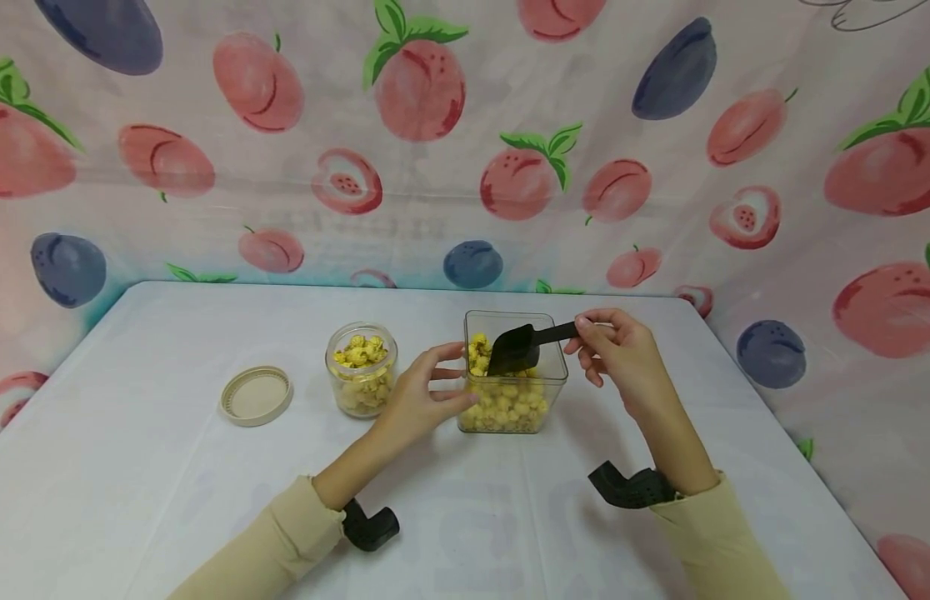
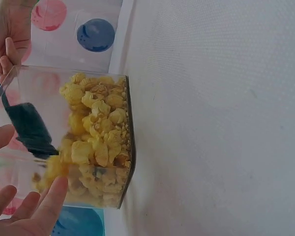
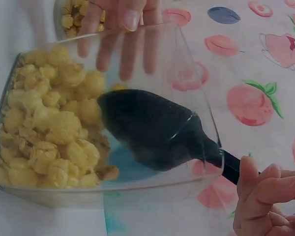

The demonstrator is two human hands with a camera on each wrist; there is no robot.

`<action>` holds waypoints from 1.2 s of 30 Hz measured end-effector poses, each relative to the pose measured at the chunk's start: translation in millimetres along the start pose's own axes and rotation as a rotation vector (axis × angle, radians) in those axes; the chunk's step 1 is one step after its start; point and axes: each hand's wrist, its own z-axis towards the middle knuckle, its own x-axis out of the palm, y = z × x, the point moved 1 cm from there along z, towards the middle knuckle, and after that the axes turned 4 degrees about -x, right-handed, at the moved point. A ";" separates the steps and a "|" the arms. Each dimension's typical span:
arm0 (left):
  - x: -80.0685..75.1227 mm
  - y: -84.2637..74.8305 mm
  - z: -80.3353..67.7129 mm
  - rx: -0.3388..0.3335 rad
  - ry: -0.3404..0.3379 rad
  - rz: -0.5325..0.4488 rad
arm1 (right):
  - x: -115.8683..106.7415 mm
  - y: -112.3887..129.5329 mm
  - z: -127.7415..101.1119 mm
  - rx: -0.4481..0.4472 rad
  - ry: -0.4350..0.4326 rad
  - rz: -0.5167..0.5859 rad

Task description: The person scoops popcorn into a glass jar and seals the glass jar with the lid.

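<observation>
A clear square container (image 1: pixel 558 375) about half full of yellow popcorn (image 3: pixel 54 123) stands on the table. My right hand (image 1: pixel 618 354) pinches the end of a black scoop's handle at the container's right side. The scoop (image 1: pixel 516 348) dips inside, its tip at the top of the popcorn, as the right wrist view also shows. My left hand (image 1: pixel 427 387) lies against the container's left side with its fingers spread, the thumb toward the near side. Left of that hand is a round clear jar (image 1: pixel 362 392), open at the top, with popcorn in it.
A round cream-coloured lid (image 1: pixel 257 397) lies on the white table (image 1: pixel 172 500) left of the jar. Behind the table hangs a fruit-printed cloth (image 1: pixel 420 183). Black wrist mounts (image 1: pixel 632 487) sit at both cuffs.
</observation>
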 end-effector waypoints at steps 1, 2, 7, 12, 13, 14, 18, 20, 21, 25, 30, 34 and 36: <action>-0.2 0.0 0.2 0.000 0.004 0.002 | 0.7 -1.1 0.2 0.004 -0.004 0.006; -0.4 -0.3 0.2 -0.004 0.007 0.002 | 1.3 -1.9 0.5 0.008 -0.009 0.009; -0.8 1.3 1.1 -0.012 0.012 0.003 | 4.2 -3.3 1.3 0.010 -0.033 0.011; -1.3 0.1 0.5 -0.031 0.011 0.007 | 8.7 -5.5 2.7 0.012 -0.029 -0.027; -1.4 -0.2 0.4 -0.031 0.011 0.007 | 9.1 -5.8 3.2 0.010 -0.022 -0.033; -1.5 -0.5 0.2 -0.031 0.011 0.006 | 9.2 -6.0 3.8 0.008 -0.016 -0.037; -1.8 -0.5 -0.1 -0.029 0.007 0.003 | 8.1 -5.7 6.4 0.008 0.013 -0.052; -1.9 -0.4 -0.1 -0.027 0.006 0.005 | 8.2 -5.6 7.2 0.020 0.037 -0.065; -1.9 -0.4 -0.1 -0.027 0.006 0.006 | 8.5 -5.5 7.5 0.025 0.046 -0.071; -2.1 -1.1 -0.1 -0.024 0.010 0.008 | 12.5 -5.0 8.4 0.043 0.070 -0.073; -2.5 -1.5 0.2 -0.029 0.011 0.003 | 18.7 -3.3 9.2 0.069 0.068 -0.066; -2.3 -2.2 0.2 -0.026 0.007 0.002 | 18.4 -0.7 9.3 0.068 0.069 -0.095; -2.1 -2.0 0.3 -0.030 0.006 0.004 | 17.0 0.6 9.5 0.052 0.068 -0.101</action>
